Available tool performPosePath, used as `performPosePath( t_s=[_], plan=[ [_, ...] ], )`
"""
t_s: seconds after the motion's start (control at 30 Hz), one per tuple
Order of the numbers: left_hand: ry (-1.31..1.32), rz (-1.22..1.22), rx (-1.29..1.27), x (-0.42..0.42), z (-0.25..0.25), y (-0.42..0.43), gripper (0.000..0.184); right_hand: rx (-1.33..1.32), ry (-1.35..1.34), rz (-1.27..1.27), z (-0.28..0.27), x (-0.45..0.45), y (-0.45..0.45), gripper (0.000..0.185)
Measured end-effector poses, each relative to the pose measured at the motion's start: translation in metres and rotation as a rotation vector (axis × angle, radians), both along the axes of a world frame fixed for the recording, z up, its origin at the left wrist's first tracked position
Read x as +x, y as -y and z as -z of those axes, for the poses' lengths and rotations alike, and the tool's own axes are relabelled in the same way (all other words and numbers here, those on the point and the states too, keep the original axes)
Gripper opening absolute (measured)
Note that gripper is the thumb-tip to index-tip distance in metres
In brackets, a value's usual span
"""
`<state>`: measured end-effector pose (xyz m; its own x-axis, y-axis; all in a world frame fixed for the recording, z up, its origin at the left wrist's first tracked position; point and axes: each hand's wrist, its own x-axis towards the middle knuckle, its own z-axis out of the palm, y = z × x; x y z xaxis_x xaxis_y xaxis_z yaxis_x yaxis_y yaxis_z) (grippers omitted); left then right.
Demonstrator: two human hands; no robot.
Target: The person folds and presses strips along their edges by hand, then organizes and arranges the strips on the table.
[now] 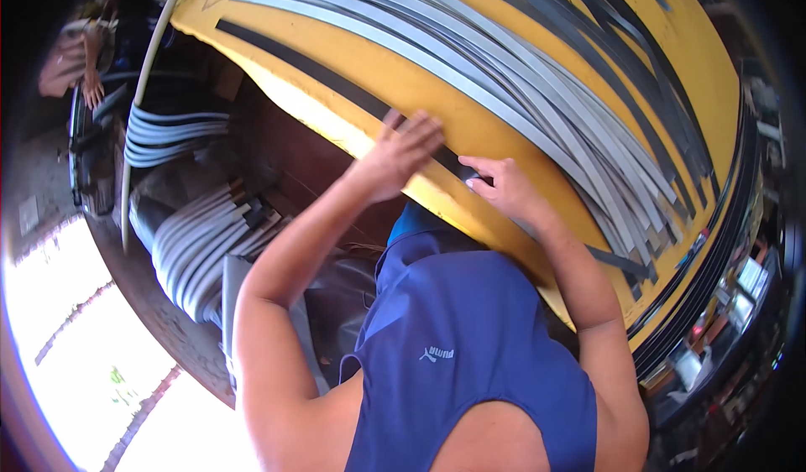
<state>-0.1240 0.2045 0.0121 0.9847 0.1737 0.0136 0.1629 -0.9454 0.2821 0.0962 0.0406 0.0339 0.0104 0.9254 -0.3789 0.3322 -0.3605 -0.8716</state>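
Note:
A long black strip lies along the near edge of the yellow table. My left hand rests over this strip, fingers stretched out and slightly blurred. Just to its right, my right hand is curled at the strip, thumb and index finger closed about a small dark thing that I cannot make out. Part of the strip is hidden beneath both hands. Beyond them lies a bundle of long grey strips, touched by neither hand.
More dark strips spread across the table's far side. At left hang looped grey strips beside a pale upright pole. Another person's hand shows at upper left. Cluttered items stand past the table's right edge.

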Motion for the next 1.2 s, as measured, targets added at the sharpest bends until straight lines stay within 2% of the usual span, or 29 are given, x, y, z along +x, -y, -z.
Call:
performPosePath(
  t_s=[0.07,0.1,0.2,0.23,0.4,0.5,0.6,0.63,0.8,0.9,1.0,1.13,1.2],
  plan=[
    [0.002,0.138,-0.032,0.013,-0.003,0.004,0.05,-0.072,-0.047,0.012,-0.004,0.001,-0.002,0.043],
    [0.187,0.146,-0.115,0.018,-0.001,-0.005,0.047,-0.111,-0.07,0.018,-0.005,0.0,0.0,0.044],
    [0.123,0.201,-0.248,0.028,-0.008,-0.025,0.034,-0.05,-0.115,0.103,-0.004,-0.005,0.003,0.047],
    [0.202,0.233,-0.257,0.032,-0.007,-0.029,0.023,-0.072,-0.082,0.09,-0.01,-0.005,0.002,0.047],
    [0.158,0.375,-0.174,0.03,-0.014,-0.063,0.013,-0.122,0.062,0.054,-0.031,-0.002,-0.001,0.049],
    [0.149,0.362,-0.151,0.017,-0.016,-0.082,0.009,-0.282,0.066,-0.003,-0.037,0.003,-0.004,0.047],
    [0.168,0.333,-0.153,0.007,-0.015,-0.092,0.008,-0.055,0.036,0.039,-0.022,-0.002,-0.001,0.047],
    [0.153,0.318,-0.15,0.004,-0.014,-0.094,0.007,-0.055,0.014,0.05,-0.018,-0.002,-0.003,0.046],
    [0.143,0.183,-0.169,-0.004,-0.017,-0.088,0.013,-0.037,-0.032,0.043,-0.002,-0.001,-0.007,0.043],
    [0.174,0.047,-0.143,-0.01,-0.016,-0.074,0.018,-0.128,0.001,-0.012,-0.006,0.004,-0.008,0.042],
    [0.237,-0.204,-0.108,-0.017,-0.01,-0.049,0.015,-0.037,0.015,0.002,-0.004,0.003,-0.008,0.038],
    [0.27,-0.48,-0.07,-0.016,-0.002,-0.013,0.022,0.118,0.045,-0.014,0.008,0.001,-0.005,0.037],
    [0.207,-0.59,-0.078,-0.014,-0.001,0.002,0.026,0.178,0.054,-0.022,0.012,0.002,-0.004,0.036]
  ],
)
